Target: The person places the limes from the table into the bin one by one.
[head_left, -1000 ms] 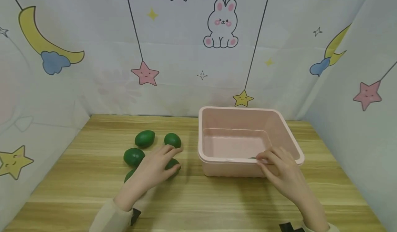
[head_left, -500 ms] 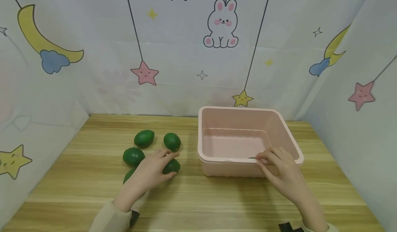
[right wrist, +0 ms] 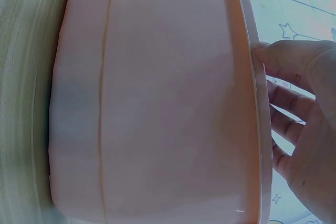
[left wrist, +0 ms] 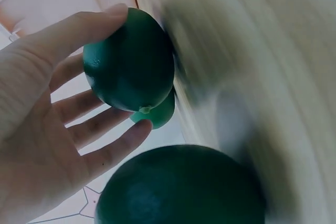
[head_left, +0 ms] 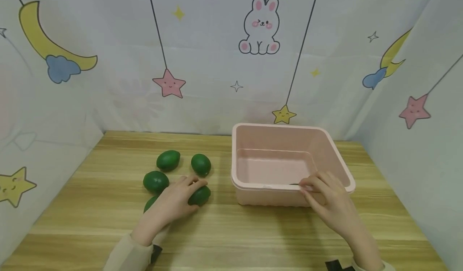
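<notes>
My left hand (head_left: pixel 175 200) is at a glossy dark green lime (head_left: pixel 201 196) on the wooden table. In the left wrist view, the thumb presses one side of this lime (left wrist: pixel 131 64) and the fingers curve around the other. My right hand (head_left: pixel 334 204) pinches the near rim of a pink plastic box (head_left: pixel 260 196), toward its right end. From the right wrist, the thumb (right wrist: pixel 294 59) lies on the outside of the rim, with the fingers partly hidden behind it. A thin dark green sliver (head_left: pixel 294 184) shows just above that rim; most of it is hidden.
More limes lie around the left hand: one behind it (head_left: pixel 200 165), one at the back left (head_left: pixel 168 160), one at the left (head_left: pixel 156 182), and another partly covered by the forearm (head_left: pixel 150 203). A patterned curtain (head_left: pixel 202 114) hangs behind the table (head_left: pixel 231 239).
My left hand has drawn slightly nearer and down, its thumb and fingers closing around the lime. The right hand stays on the box rim. The head view has tilted slightly.
</notes>
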`<move>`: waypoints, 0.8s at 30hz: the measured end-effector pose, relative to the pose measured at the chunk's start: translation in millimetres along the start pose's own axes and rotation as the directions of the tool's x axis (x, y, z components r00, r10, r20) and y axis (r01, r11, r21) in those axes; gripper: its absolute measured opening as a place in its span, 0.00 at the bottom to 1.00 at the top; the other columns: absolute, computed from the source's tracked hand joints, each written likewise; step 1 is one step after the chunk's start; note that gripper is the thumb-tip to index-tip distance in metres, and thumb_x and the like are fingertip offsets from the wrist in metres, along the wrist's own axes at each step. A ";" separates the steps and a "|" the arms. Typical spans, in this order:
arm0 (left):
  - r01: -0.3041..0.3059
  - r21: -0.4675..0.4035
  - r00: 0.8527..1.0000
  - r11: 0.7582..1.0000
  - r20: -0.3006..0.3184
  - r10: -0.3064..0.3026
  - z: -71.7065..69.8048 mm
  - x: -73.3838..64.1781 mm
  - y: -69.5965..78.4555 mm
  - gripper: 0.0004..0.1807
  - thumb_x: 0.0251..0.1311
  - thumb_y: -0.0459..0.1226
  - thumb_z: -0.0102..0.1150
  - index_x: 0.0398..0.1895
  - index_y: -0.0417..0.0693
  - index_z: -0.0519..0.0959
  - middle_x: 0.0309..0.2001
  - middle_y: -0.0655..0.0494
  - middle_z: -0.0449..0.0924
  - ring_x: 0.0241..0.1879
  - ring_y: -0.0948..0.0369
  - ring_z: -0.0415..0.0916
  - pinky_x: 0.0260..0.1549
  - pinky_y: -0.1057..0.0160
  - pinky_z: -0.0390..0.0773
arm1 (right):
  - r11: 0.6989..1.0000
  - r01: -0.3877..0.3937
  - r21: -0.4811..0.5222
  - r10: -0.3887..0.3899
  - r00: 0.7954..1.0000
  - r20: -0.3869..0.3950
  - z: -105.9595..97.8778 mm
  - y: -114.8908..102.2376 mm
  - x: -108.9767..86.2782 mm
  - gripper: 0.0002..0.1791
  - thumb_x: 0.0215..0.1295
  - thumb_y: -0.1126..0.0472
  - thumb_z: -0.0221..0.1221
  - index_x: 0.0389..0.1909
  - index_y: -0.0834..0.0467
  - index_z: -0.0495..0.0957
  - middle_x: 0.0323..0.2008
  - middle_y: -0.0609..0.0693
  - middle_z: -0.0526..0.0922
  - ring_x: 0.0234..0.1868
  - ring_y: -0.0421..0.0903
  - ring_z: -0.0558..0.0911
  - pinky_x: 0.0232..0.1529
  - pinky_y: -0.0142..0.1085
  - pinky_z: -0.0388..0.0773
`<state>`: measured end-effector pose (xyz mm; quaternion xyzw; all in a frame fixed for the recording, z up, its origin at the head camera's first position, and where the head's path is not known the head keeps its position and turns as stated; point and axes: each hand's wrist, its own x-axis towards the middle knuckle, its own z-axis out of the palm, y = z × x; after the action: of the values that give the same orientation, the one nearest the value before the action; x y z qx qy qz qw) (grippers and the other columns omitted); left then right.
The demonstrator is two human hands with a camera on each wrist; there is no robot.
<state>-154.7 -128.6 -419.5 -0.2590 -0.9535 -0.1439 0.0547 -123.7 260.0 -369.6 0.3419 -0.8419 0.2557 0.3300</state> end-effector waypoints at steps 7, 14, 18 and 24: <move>0.011 -0.029 1.000 1.000 0.026 -0.010 1.4 1.2 -0.6 0.35 0.43 0.36 0.74 0.60 0.51 0.75 0.52 0.53 0.77 0.52 0.53 0.75 0.42 0.52 0.81 | 1.000 -0.007 -0.010 0.007 1.000 0.003 -2.0 -0.7 -0.9 0.06 0.57 0.62 0.65 0.35 0.57 0.82 0.35 0.43 0.80 0.38 0.39 0.72 0.42 0.28 0.66; 0.023 -0.019 0.999 1.000 0.026 -0.022 1.8 -0.1 0.4 0.35 0.45 0.36 0.74 0.61 0.51 0.74 0.52 0.53 0.77 0.52 0.54 0.76 0.40 0.54 0.81 | 1.000 0.001 -0.017 -0.001 1.000 0.007 -1.5 -0.6 -0.9 0.07 0.64 0.57 0.60 0.35 0.56 0.82 0.35 0.43 0.80 0.37 0.39 0.71 0.41 0.28 0.65; 0.023 -0.012 1.000 1.000 0.017 -0.023 0.3 -0.8 1.7 0.35 0.45 0.37 0.74 0.60 0.50 0.75 0.51 0.54 0.77 0.51 0.55 0.76 0.40 0.55 0.81 | 1.000 0.001 -0.020 -0.001 1.000 0.007 -0.9 -0.1 -1.3 0.09 0.65 0.55 0.59 0.35 0.56 0.82 0.35 0.42 0.79 0.38 0.39 0.71 0.41 0.28 0.64; 0.019 0.010 1.000 1.000 0.005 -0.019 -0.3 -1.3 1.2 0.34 0.44 0.37 0.74 0.60 0.50 0.75 0.50 0.54 0.78 0.50 0.55 0.77 0.41 0.55 0.81 | 1.000 0.004 -0.024 -0.004 1.000 0.007 -0.5 0.0 -1.2 0.06 0.62 0.58 0.62 0.35 0.56 0.82 0.35 0.42 0.79 0.38 0.39 0.71 0.42 0.29 0.64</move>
<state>-152.9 -128.3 -419.1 -0.2499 -0.9568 -0.1388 0.0521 -122.9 260.7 -370.1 0.3405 -0.8455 0.2436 0.3315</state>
